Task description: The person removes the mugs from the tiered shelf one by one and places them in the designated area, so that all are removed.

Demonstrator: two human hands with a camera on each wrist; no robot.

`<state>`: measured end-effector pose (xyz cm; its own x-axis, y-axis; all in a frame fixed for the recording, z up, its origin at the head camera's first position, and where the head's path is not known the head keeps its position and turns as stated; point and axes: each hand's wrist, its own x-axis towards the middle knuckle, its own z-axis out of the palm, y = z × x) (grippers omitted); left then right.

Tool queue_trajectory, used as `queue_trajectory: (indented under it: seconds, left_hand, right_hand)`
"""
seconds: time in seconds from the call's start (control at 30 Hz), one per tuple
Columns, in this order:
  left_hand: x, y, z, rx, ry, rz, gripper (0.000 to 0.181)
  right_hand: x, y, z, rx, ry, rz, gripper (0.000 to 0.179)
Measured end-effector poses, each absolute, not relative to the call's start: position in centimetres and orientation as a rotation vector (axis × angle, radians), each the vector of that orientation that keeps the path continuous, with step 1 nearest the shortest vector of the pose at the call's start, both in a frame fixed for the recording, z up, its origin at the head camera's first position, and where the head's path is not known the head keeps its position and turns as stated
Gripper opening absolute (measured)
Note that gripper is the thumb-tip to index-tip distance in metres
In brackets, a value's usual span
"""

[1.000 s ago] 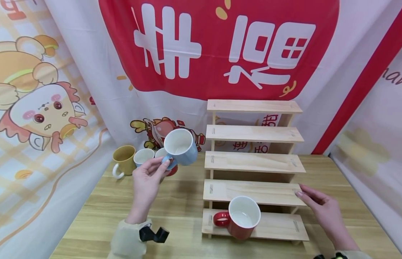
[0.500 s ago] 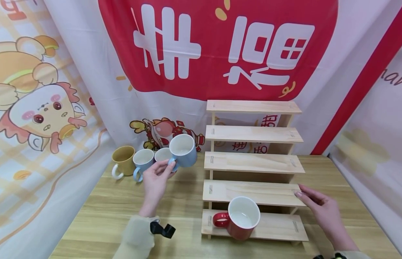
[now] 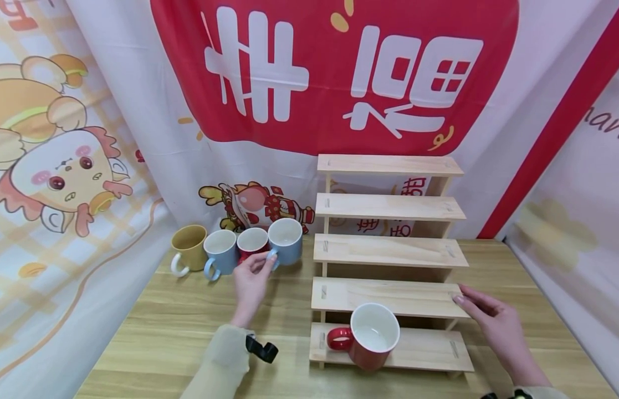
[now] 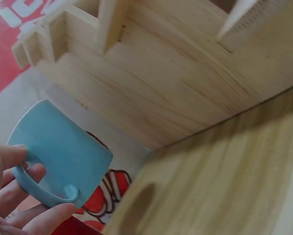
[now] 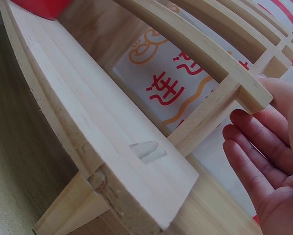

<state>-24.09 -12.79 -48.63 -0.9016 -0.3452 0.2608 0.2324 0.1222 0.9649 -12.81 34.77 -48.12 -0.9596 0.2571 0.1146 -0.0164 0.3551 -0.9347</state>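
My left hand (image 3: pixel 251 277) pinches the handle of a light blue mug (image 3: pixel 287 246), white inside, at the right end of a row of mugs. In the left wrist view this mug (image 4: pixel 63 147) hangs close over the table, its shadow apart from it. Beside it stand a red mug (image 3: pixel 252 241), another light blue mug (image 3: pixel 222 252) and a mustard mug (image 3: pixel 190 249) with a white handle. My right hand (image 3: pixel 499 324) grips the right end of the second-lowest step of a wooden tiered shelf (image 3: pixel 389 249), thumb on top, fingers below.
A larger red mug (image 3: pixel 371 338) stands on the lowest step, its handle pointing left. The wooden table (image 3: pixel 159 332) lies under everything. Behind hangs a printed cloth (image 3: pixel 269 149), and side cloths border the table left and right.
My left hand has moved right and lowered the light blue mug to the end of the mug row, uncovering the red mug and the other blue mug. The right hand stays put.
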Motion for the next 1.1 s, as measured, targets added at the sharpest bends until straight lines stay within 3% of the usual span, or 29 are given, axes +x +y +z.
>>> queue_trajectory:
  seconds: [1.1]
  left_hand:
    - [-25.1, -11.9, -52.6, 0.317, -1.996, -1.91, 0.021]
  right_hand:
    - [-12.8, 34.8, -48.4, -0.206, -2.377, 1.632, 0.044]
